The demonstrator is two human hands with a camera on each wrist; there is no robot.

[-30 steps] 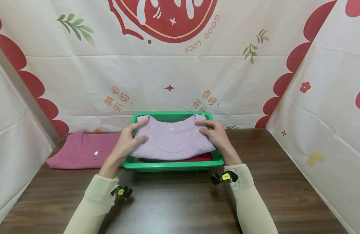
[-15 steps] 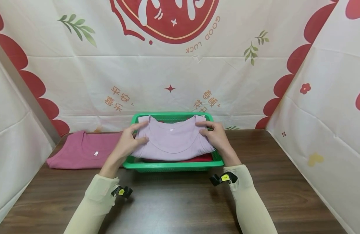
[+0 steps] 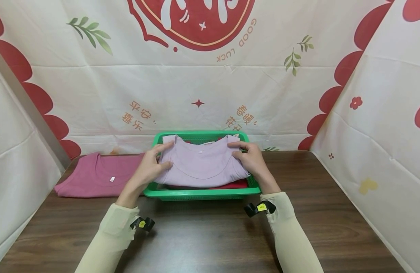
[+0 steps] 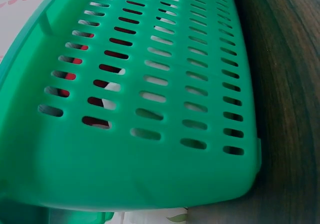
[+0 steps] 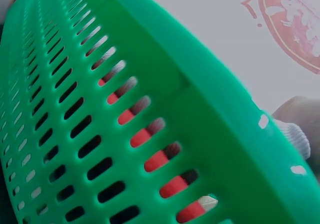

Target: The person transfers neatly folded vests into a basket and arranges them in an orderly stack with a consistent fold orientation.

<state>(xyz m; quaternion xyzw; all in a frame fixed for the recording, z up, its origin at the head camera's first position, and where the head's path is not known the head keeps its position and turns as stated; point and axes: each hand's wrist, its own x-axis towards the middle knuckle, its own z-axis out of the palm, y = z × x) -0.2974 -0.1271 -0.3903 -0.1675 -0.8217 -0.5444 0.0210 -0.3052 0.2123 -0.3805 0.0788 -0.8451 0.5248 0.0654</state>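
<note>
A folded lilac shirt (image 3: pixel 199 165) lies neckline away from me in a green plastic basket (image 3: pixel 203 193). My left hand (image 3: pixel 150 165) holds its left side, thumb and index finger spread on the cloth. At the opposite side my right hand (image 3: pixel 252 159) grips the shirt the same way, by the shoulder. The other fingers of both hands are largely hidden. Red cloth (image 3: pixel 232 184) shows beneath the shirt and through the slots of the basket wall (image 5: pixel 165 83) in the right wrist view. Mostly slotted basket side (image 4: pixel 135 159) fills the left wrist view.
A folded dark pink shirt (image 3: pixel 100 176) with a white label lies left of the basket, partly behind my left hand. Everything rests on a dark wooden table (image 3: pixel 203 235). A printed white cloth backdrop (image 3: pixel 182 87) stands right behind the basket.
The left edge of the lilac shirt has shifted slightly right, and its top has come a little nearer, showing more red cloth behind the neckline. Both hands have stayed nearly in place.
</note>
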